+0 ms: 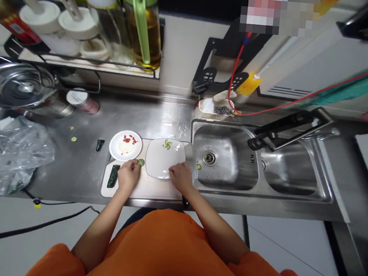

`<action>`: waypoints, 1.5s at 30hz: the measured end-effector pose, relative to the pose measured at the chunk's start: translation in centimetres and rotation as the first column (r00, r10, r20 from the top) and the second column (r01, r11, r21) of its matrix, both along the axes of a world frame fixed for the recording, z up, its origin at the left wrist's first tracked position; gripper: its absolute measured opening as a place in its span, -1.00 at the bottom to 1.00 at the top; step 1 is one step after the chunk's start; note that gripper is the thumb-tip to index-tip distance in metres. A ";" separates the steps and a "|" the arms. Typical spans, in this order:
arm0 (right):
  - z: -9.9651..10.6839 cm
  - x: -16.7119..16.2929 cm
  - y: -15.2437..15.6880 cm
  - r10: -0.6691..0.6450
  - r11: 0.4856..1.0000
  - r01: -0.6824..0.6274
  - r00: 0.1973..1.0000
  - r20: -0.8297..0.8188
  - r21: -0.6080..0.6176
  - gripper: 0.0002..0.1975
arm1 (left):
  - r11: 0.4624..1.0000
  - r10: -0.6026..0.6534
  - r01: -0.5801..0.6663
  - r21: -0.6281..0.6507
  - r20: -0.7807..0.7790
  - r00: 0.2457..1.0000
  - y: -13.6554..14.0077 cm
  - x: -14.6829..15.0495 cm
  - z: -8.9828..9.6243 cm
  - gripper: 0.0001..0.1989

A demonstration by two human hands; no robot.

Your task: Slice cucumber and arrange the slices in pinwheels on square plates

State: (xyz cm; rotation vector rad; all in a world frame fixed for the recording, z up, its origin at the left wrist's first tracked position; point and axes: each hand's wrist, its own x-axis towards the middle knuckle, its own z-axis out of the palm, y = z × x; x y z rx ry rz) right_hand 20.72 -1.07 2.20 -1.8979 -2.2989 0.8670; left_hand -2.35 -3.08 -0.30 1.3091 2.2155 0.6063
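Your orange shirt (pixel 164 252) faces the counter (pixel 79 154). Your left hand (pixel 128 176) bends its fingers at cucumber slices (pixel 141 162), left of the square plate (pixel 161 159); your right hand (pixel 181 177) meets the plate's near-right edge. Neither grip can be confirmed. Apparent step: arranging slices; next calls for separating one.

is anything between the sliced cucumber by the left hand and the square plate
Nothing visible stands between the sliced cucumber by the left hand and the square plate; the right hand is at the plate's lower right, off that path.
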 end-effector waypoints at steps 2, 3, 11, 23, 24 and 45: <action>-0.1 -0.2 0.0 0.003 1.000 -0.003 1.000 -0.012 -0.007 -0.78 | 0.998 0.049 -0.047 -0.029 0.072 0.996 0.0 -0.2 0.3 -0.80; -0.2 -0.3 0.1 0.006 1.000 -0.007 1.000 -0.024 -0.009 -0.79 | 0.996 0.080 -0.074 -0.048 0.121 0.990 0.1 -0.3 0.5 -0.79; 0.3 -2.0 1.4 -0.139 0.990 0.119 0.904 -0.405 -0.074 -0.85 | 0.972 0.232 -0.121 -0.202 0.736 0.636 1.1 1.6 2.5 -0.64; 1.7 -1.0 2.7 -0.348 0.934 0.196 0.677 -0.648 -0.297 -0.84 | 0.873 0.451 0.064 -0.484 0.850 0.273 2.2 6.3 4.0 -0.75; 1.9 -0.7 2.7 -0.347 0.934 0.189 0.673 -0.653 -0.302 -0.84 | 0.845 0.498 0.084 -0.528 0.834 0.239 2.2 6.5 4.0 -0.78; 0.2 3.7 6.0 -0.157 0.975 0.099 0.941 -0.301 -0.198 -0.86 | 0.961 0.090 0.155 -0.229 0.789 0.608 4.7 10.1 1.4 -0.76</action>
